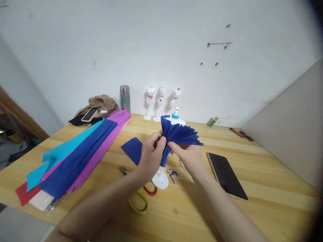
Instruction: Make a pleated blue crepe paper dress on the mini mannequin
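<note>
Both hands pinch a pleated piece of dark blue crepe paper [180,131], gathered narrow at the thumbs and fanned out to the upper right. My left hand [152,151] grips the gathered end from the left, its thumb on top. From the right, my right hand [186,155] presses its thumb near the same gather; its other fingers are mostly hidden beneath the paper. Under the paper, a white stand with a round base [160,180] rises toward the hands. Behind the pleats shows a white object with a teal band [175,116], partly covered.
Scissors [138,201] with red and yellow handles lie below my left hand. Blue scraps [172,174] and a flat blue sheet [132,149] are nearby. Crepe sheets [83,151] spread left; a phone [227,176] lies right. Three small mannequins [150,97] and a flask [125,99] stand behind.
</note>
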### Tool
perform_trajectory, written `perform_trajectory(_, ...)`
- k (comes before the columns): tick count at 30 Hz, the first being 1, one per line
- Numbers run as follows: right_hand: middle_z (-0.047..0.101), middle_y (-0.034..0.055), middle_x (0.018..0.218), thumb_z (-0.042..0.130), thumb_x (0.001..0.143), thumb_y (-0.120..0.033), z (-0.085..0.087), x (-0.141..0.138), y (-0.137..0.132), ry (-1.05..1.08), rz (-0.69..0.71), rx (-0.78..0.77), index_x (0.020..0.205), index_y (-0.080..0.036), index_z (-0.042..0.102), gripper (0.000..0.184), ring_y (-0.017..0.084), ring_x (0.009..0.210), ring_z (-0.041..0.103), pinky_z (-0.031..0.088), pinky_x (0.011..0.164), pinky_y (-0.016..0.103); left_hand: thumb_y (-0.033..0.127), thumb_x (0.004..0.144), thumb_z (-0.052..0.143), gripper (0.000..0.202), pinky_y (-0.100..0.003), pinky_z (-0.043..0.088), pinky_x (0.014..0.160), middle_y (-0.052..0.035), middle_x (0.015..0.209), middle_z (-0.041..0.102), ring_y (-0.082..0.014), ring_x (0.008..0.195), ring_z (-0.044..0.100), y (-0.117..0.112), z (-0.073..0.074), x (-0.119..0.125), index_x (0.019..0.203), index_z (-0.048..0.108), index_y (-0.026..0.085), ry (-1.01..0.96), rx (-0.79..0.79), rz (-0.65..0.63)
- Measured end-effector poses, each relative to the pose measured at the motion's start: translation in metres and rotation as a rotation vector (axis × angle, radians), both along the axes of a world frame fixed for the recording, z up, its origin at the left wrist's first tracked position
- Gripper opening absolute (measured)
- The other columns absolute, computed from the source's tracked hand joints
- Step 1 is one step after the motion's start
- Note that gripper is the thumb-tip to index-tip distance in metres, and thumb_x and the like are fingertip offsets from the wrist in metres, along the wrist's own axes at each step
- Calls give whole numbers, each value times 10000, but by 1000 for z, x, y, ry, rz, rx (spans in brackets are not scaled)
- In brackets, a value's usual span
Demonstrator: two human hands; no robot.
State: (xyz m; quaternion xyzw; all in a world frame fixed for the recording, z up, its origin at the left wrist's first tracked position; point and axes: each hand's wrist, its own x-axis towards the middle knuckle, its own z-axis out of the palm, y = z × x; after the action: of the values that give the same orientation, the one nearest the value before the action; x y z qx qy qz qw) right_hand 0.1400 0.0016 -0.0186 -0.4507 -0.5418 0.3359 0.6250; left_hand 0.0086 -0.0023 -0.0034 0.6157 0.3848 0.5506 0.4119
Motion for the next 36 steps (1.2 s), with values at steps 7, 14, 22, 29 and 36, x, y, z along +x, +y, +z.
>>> perform_trajectory(7,749,43,761,806,638,-345,3,4,2,10,40,28,747,-189,713,212,212,720,693,570,702,354,311,919,465,206,-218,455,689,-4,796,637,-118,743,572,3,-2,-1,849,604,178,7,-2,-41)
perform_trajectory(14,773,25,770,810,610,-280,7,7,4,48,79,18,713,-213,751,136,207,727,709,579,753,361,299,938,461,165,-255,471,755,-31,898,637,-137,818,557,9,-14,1,957,572,178,-14,3,-75)
perform_trajectory(22,755,28,711,807,601,-292,7,6,6,32,20,3,679,-206,726,141,216,699,697,577,704,361,280,928,443,155,-255,417,731,-3,813,589,-138,775,536,8,-9,-1,905,563,185,97,20,-26)
perform_trajectory(29,747,38,731,815,591,-275,11,6,5,26,-6,0,750,-197,687,218,222,701,700,571,679,348,293,922,426,173,-246,396,653,22,713,530,-128,688,489,7,-2,-2,819,518,189,169,68,-43)
perform_trajectory(36,737,35,699,807,598,-279,11,7,6,18,28,3,705,-206,677,183,218,674,690,569,642,345,312,907,452,165,-247,389,643,25,704,508,-128,677,476,12,-9,-1,803,499,193,178,75,-53)
